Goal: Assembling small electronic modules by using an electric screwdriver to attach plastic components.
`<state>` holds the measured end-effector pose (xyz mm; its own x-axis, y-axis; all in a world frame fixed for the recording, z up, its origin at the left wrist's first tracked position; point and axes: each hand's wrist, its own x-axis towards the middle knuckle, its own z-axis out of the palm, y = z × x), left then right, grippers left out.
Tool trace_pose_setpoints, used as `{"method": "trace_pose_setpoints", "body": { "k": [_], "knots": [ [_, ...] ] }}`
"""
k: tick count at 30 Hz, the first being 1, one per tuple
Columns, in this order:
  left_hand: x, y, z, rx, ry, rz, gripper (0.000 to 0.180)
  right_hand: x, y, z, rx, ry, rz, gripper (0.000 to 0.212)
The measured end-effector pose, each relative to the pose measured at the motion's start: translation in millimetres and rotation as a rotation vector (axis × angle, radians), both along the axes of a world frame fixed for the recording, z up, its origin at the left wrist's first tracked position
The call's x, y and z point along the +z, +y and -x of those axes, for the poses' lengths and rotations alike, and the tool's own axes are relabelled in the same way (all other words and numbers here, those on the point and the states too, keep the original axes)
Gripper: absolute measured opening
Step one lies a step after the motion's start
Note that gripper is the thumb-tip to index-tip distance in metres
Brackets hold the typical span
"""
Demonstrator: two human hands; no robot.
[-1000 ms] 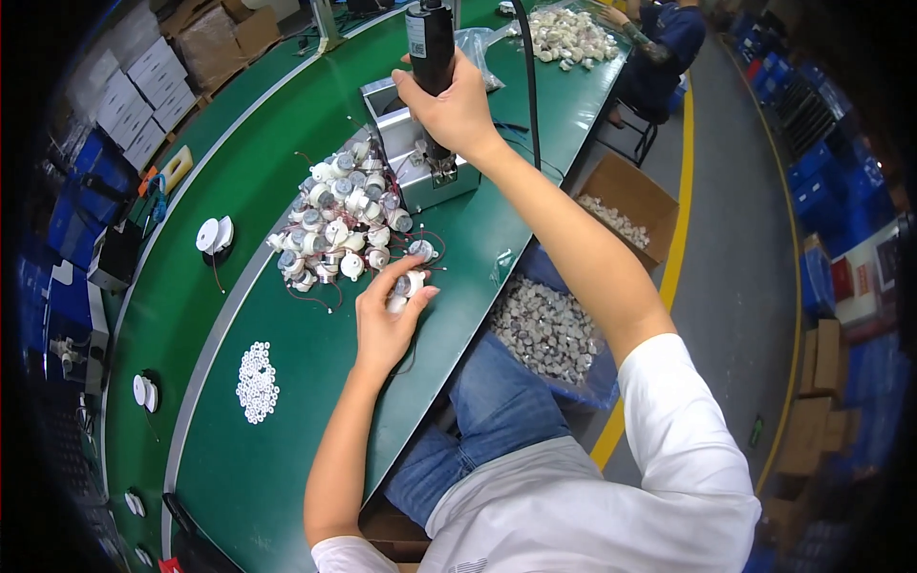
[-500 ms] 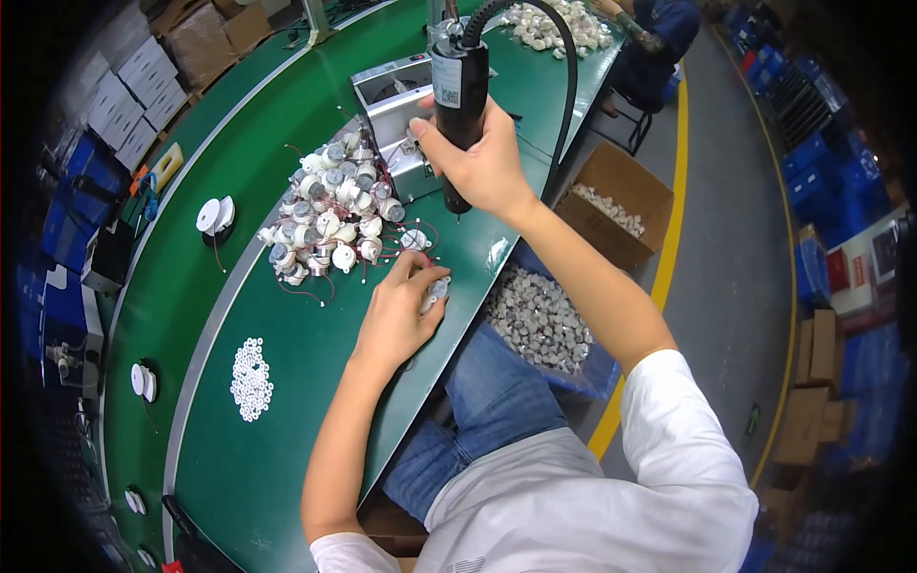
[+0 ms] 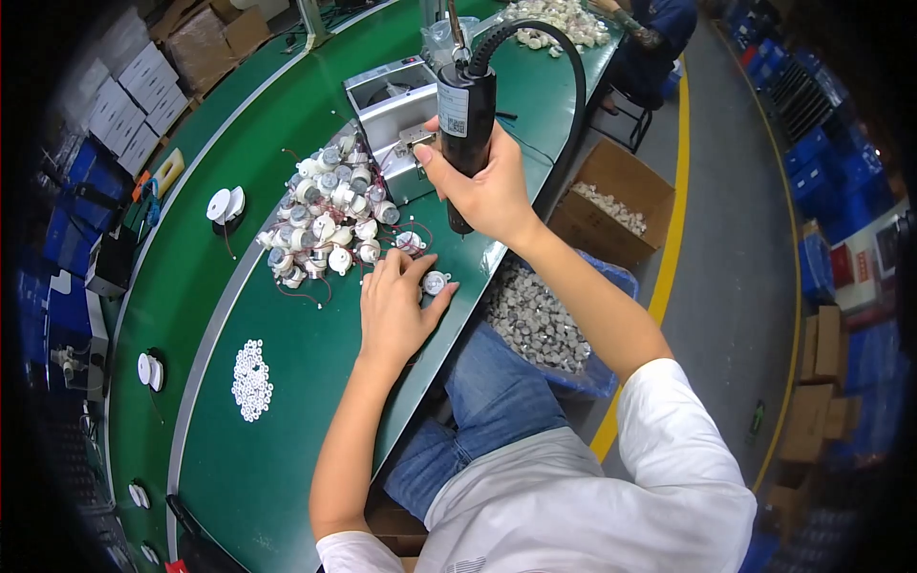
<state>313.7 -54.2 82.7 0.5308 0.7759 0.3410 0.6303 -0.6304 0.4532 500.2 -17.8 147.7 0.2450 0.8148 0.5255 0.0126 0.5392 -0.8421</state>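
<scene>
My right hand is wrapped round a black electric screwdriver, held upright over the table with its tip pointing down. A cable runs from the screwdriver's top. Nearer me, my left hand rests on the green table, thumb and forefinger apart around a small round part with a clear, shiny top. The thumb lies close against this part; whether it touches is hard to tell. Just beyond the left fingers lies a white round unit with red wires. A heap of similar wired units spreads to the left.
A silver metal machine stands behind the heap. Small white rings lie in a pile at left. A blue-lined bin of round parts and a cardboard box stand right of the table. A co-worker sits at the far end.
The screwdriver has come slightly lower and nearer me in my right hand. My left thumb and forefinger have spread, uncovering the small round part, which sits a little farther away.
</scene>
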Motion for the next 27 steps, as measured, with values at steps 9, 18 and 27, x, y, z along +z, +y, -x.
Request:
{"method": "trace_pose_setpoints", "body": {
  "k": [9, 18, 27],
  "knots": [
    [-6, 7, -6, -0.077, -0.288, 0.098, 0.029, 2, -10, 0, -0.003, 0.002, -0.006, 0.031],
    [-14, -9, 11, 0.077, -0.274, -0.025, 0.038, 2, -24, 13, 0.145, 0.096, -0.033, 0.028],
    [-15, -15, 15, 0.091, -0.295, 0.003, 0.029, 1, -21, 54, 0.249, 0.181, 0.013, 0.034]
  ]
}}
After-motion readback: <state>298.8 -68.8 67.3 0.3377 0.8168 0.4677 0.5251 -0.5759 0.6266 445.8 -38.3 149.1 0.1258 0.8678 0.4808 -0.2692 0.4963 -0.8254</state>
